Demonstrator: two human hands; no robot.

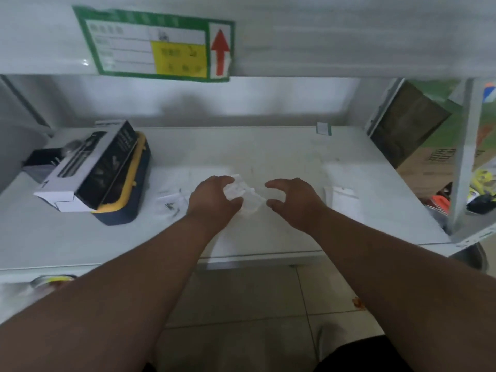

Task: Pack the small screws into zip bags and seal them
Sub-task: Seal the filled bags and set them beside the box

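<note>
We have a clear zip bag held up just above the white table, between our two hands. Our left hand pinches its left end; our right hand has thumb and fingers apart, touching or nearly touching the right edge. The screws lie loose to the left, beside a boxed tool case. We judge we are opening the bag; next, spread its mouth and fetch screws.

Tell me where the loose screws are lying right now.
In the head view, the screws lie on the white table, just left of the left hand, right of the yellow-edged case.
</note>
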